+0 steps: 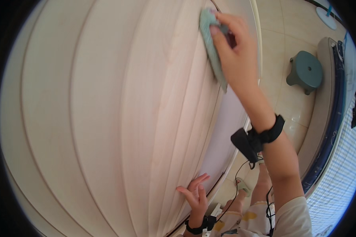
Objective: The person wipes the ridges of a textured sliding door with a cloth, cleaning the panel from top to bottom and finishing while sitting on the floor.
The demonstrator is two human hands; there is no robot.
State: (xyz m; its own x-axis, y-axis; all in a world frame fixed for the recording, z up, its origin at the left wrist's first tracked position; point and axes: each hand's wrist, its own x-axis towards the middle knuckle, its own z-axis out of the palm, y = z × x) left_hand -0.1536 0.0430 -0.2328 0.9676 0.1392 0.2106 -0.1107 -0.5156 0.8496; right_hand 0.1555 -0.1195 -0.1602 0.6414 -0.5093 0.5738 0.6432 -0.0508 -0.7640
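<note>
A tall, pale wood-grain panel (142,97) with long grooves fills the left and middle of the view. Near its upper right edge, my right hand (234,44) grips a fluffy light-green cloth (210,44) pressed against the surface. That hand is slightly blurred, and its palm side is partly hidden. Lower down, my left hand (195,192) is beside the panel's edge with its fingers spread and nothing in them. Whether its fingertips touch the panel, I cannot tell. Each wrist wears a black strap with a small device; the right wrist device (246,143) is the larger in view.
A green plastic stool (308,71) stands on the tiled floor (273,56) to the right. Beyond it is a bed with a mattress (323,71) and checked bedding (335,189). A black cable (236,183) hangs near my legs. A round white base (326,18) rests on the floor farther off.
</note>
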